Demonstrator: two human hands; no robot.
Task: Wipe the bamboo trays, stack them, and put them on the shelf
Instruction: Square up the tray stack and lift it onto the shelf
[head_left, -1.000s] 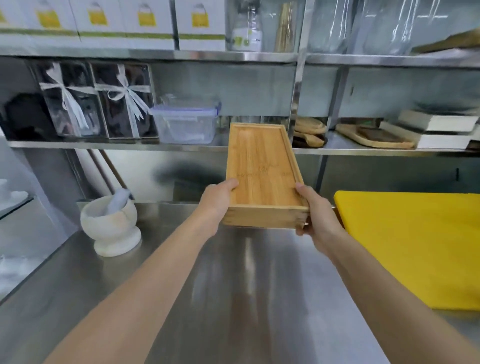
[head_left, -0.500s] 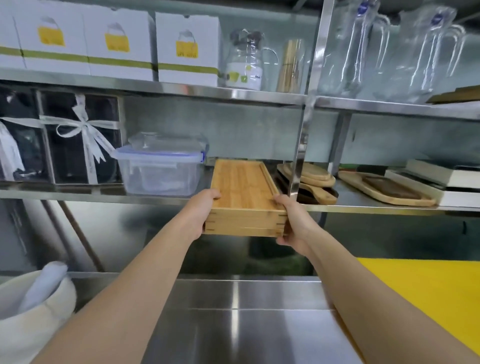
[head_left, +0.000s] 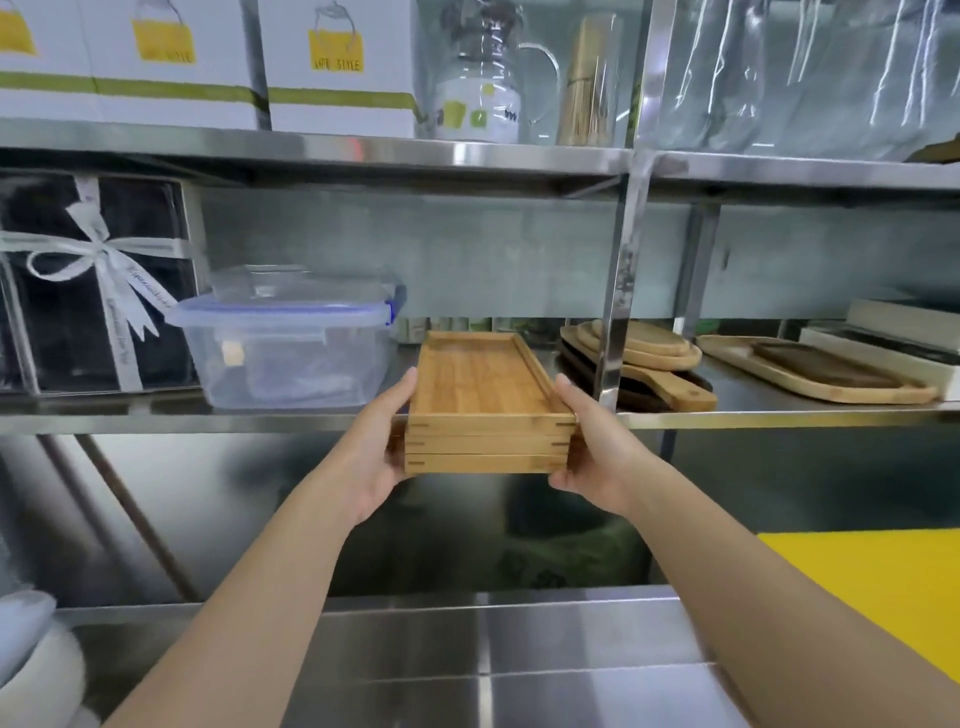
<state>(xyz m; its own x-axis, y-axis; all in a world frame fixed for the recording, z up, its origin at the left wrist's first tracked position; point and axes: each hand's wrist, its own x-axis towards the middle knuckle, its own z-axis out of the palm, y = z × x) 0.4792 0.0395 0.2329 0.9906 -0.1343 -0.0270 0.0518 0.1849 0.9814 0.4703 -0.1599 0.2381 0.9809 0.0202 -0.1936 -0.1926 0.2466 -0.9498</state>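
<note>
A stack of three rectangular bamboo trays (head_left: 483, 379) is held level at the front edge of the steel middle shelf (head_left: 779, 415). Its far end reaches over the shelf, between a clear plastic box and an upright shelf post; its near end overhangs the edge. My left hand (head_left: 382, 447) grips the stack's near left corner, thumb on top. My right hand (head_left: 589, 447) grips the near right corner in the same way. Whether the stack's underside rests on the shelf is hidden.
A lidded clear plastic box (head_left: 291, 348) stands just left of the trays, the steel post (head_left: 615, 312) and round wooden boards (head_left: 644, 353) just right. White cartons and a glass jug fill the top shelf. Below lie the steel counter (head_left: 467, 665), a yellow board (head_left: 883, 587) and a white mortar (head_left: 36, 670).
Both hands have lifted the stacked trays from above the counter up to the middle shelf and pushed them forward over its edge. The view has tilted upward.
</note>
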